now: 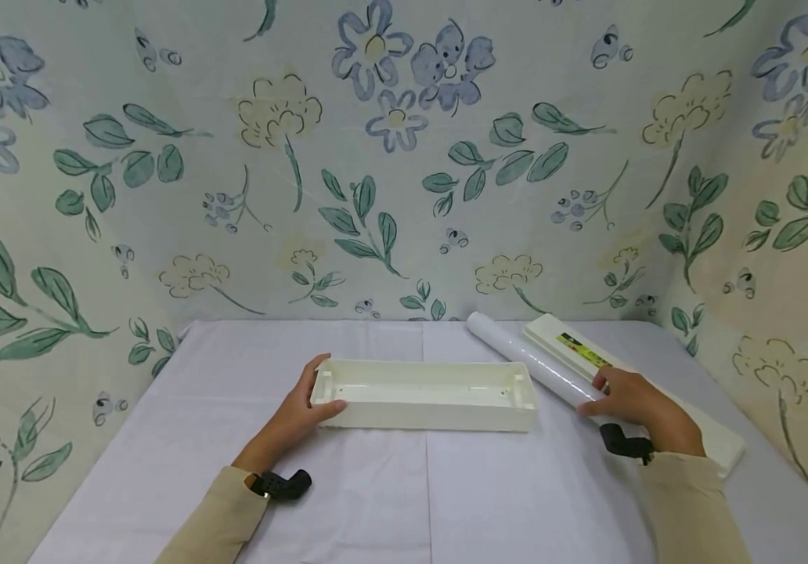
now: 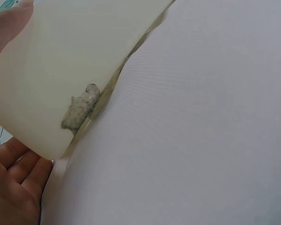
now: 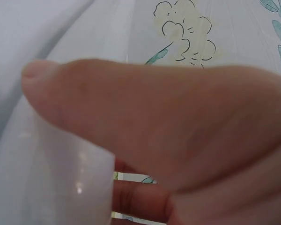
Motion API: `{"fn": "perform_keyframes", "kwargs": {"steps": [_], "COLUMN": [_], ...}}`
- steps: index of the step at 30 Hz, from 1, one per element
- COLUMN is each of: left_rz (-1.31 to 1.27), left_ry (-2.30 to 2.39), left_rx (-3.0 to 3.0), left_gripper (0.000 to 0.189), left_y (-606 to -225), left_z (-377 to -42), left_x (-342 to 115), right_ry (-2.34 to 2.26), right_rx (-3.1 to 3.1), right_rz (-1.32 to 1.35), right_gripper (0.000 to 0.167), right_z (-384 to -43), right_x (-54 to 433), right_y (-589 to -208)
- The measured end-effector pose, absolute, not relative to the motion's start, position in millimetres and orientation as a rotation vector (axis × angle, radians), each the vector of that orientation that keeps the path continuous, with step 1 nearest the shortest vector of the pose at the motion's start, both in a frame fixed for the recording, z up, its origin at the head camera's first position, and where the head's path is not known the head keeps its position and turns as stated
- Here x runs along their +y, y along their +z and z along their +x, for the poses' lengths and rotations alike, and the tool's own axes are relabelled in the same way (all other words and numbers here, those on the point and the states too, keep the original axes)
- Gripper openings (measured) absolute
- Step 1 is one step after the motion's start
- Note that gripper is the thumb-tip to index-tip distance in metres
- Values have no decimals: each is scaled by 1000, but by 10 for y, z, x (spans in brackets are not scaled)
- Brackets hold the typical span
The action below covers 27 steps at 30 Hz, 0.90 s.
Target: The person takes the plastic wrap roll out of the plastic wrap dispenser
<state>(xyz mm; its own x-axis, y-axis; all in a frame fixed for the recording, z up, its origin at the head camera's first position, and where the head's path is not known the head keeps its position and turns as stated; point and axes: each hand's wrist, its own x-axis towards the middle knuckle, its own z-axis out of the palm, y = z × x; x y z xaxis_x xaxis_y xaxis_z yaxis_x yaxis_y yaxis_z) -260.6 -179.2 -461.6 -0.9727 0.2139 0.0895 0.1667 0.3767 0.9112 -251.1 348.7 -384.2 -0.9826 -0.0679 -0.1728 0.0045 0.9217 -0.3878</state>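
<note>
A long cream plastic box (image 1: 432,417), hollow side up, lies across the middle of the table. My left hand (image 1: 296,411) grips its left end, thumb on the front wall and fingers behind. In the left wrist view, a grey smudged patch (image 2: 81,108) marks the box's lower edge. To the right, a shiny white roll of cling film (image 1: 534,358) lies slanted. My right hand (image 1: 640,406) holds its near part, with the thumb (image 3: 98,93) across the roll in the right wrist view. Most of those fingers are hidden there.
Just right of the roll lies a long cream lid (image 1: 710,431) with a yellow-green label (image 1: 583,349), partly covered by the right hand. A pale cloth (image 1: 362,501) covers the table. Flower-patterned fabric (image 1: 390,235) rises behind and at both sides.
</note>
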Motion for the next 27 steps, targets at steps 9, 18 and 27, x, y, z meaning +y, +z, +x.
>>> {"fn": "perform_keyframes", "kwargs": {"steps": [9,18,27], "left_rz": [356,348,394], "left_ry": [1698,1684,1710], "left_rx": [2578,2586,2564], "left_gripper": [90,90,89], "left_y": [-4621,-4603,-4649], "left_z": [-2622,-2624,-2639], "left_x": [-1792,-1787,-1807], "right_ry": [-589,-603,-607], "right_rx": [2882,2864,2855], "right_rz": [1,26,59], "right_gripper": [58,57,60], "right_z": [-2503,-2497,-2507], "right_x": [3436,3411,3417], "right_y": [-3855,-3835,-3843]}}
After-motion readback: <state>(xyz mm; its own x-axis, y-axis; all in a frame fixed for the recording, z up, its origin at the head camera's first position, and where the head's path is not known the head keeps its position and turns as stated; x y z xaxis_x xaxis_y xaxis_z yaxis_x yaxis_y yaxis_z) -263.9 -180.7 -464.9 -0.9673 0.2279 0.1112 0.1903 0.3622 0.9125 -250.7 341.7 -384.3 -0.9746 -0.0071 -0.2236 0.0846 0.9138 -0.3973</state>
